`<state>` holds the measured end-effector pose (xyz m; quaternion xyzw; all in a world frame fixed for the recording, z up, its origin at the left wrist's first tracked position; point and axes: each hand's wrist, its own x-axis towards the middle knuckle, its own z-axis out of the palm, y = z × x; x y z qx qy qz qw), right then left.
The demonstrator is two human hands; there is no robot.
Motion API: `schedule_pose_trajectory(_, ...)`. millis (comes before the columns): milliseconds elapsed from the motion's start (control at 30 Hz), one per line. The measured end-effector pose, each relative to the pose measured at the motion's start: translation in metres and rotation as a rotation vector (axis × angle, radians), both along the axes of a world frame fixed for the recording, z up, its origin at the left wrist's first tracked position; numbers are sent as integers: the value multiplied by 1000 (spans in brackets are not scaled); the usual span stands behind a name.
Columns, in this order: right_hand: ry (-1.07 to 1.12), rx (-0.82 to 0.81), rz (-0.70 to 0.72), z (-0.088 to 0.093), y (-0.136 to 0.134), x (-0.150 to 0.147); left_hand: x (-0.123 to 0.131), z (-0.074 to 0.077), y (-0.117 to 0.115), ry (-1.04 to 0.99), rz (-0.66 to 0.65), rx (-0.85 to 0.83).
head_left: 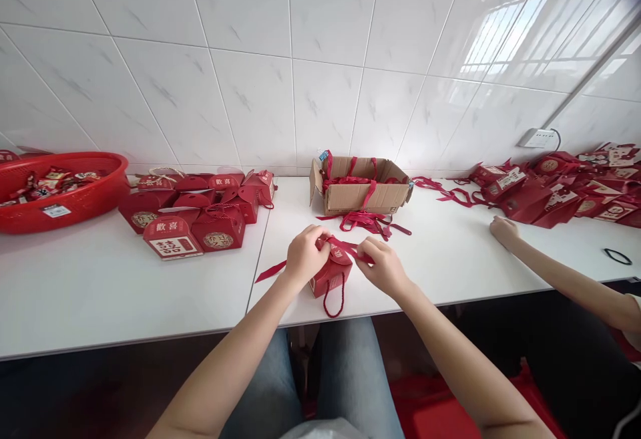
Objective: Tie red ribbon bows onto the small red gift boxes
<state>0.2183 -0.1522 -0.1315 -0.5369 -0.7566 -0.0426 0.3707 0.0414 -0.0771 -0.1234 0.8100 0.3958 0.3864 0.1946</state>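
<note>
Close to the table's front edge stands a small red gift box (334,280), its twisted cord handle (334,313) hanging down on my side. A red ribbon (270,272) runs across the top of this box, one tail reaching out to the left. My left hand (306,252) pinches the ribbon at the box's top. On the other side my right hand (383,265) is closed on another stretch of it. Fingers hide part of the box top and the place where the ribbon crosses.
Behind the box, a cardboard carton (368,195) holds red ribbons, with more ribbons (368,220) lying before it. Several finished-looking red boxes (218,228) and a red basket (65,205) of wrapped sweets stand left. A co-worker's hand (503,232) rests near piled red boxes (561,188) at right.
</note>
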Motion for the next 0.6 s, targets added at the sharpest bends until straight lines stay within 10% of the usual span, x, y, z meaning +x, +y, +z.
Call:
schedule_pose_trajectory(200, -94, -61, 192, -8, -13, 9, -5, -1, 6, -102, -55, -99)
schedule_pose_trajectory(600, 906, -686, 260, 7, 35, -15, -7, 16, 9, -92, -129, -71)
